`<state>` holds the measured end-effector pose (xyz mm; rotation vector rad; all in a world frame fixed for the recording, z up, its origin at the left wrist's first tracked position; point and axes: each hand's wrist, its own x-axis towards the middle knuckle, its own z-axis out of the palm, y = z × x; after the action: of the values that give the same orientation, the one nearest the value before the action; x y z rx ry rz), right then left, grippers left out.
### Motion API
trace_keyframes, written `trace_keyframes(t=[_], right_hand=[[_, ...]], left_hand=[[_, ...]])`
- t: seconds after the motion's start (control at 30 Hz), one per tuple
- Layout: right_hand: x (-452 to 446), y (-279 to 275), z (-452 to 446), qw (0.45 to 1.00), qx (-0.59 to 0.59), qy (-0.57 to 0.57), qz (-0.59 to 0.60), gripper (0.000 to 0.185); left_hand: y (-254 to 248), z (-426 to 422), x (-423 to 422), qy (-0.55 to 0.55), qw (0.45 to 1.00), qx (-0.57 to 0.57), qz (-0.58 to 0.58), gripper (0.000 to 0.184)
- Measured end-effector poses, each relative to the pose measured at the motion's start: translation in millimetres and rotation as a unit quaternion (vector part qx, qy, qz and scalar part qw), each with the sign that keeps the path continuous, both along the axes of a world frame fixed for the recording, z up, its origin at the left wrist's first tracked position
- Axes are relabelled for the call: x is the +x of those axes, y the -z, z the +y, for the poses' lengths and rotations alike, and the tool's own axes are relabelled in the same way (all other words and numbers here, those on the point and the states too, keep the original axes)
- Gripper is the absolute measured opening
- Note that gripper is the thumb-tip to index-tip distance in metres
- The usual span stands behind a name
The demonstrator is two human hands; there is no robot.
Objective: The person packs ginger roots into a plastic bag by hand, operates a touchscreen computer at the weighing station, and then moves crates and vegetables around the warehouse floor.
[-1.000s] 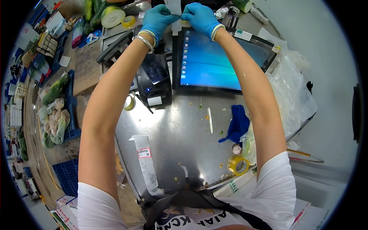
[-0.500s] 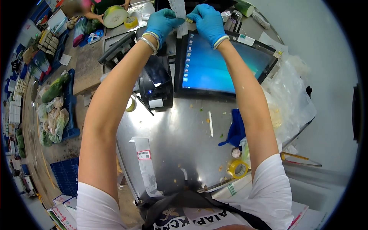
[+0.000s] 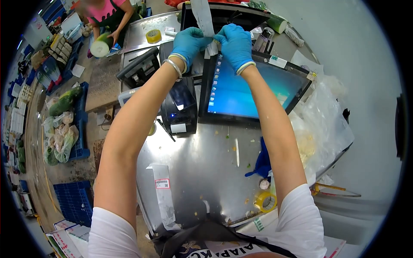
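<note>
Both of my hands wear blue gloves and reach past the top edge of a lit touch screen (image 3: 249, 88). A pale, whitish strip (image 3: 202, 17) runs upright between them. My left hand (image 3: 189, 45) pinches the strip's lower part from the left. My right hand (image 3: 235, 45) has its thumb and fingers pressed together at the strip's right side. The strip's crumpled lower end hangs just below the fingertips. A black printer (image 3: 178, 107) with a small white label sticking out stands below my left hand.
A labelled white strip (image 3: 163, 193), yellow tape roll (image 3: 265, 201) and blue cloth (image 3: 260, 161) lie on the metal counter. Plastic bags (image 3: 322, 120) are at right. At upper left, a person (image 3: 112, 17) holds a cut melon (image 3: 100, 48); another tape roll (image 3: 153, 36) lies nearby.
The view has shifted, so the counter and screen sit lower. My hands still grip the strip, which shows more of its length. The co-worker has come into view and moved the cut melon left.
</note>
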<state>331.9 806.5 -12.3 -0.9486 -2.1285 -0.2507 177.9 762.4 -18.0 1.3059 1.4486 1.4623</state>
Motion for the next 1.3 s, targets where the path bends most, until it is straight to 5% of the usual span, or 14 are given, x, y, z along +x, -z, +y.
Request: trace_keyframes(t=[0.7, 0.97, 1.2, 1.3], right_hand=[[1, -8, 6, 0.998, -0.035, -0.031, -0.044, 0.017], [4, -29, 31, 0.97, -0.168, -0.109, -0.136, 0.019], [10, -15, 26, 0.972, -0.158, -0.166, -0.045, 0.016], [13, -23, 22, 0.959, -0.25, -0.123, -0.056, 0.016]], left_hand=[[4, -3, -3, 0.006, 0.999, -0.003, 0.035, 0.023], [13, 0, -7, 0.058, 0.995, -0.01, -0.077, 0.029], [8, -4, -2, 0.042, 0.997, -0.022, -0.062, 0.04], [11, -5, -3, 0.039, 0.996, -0.009, -0.075, 0.044]])
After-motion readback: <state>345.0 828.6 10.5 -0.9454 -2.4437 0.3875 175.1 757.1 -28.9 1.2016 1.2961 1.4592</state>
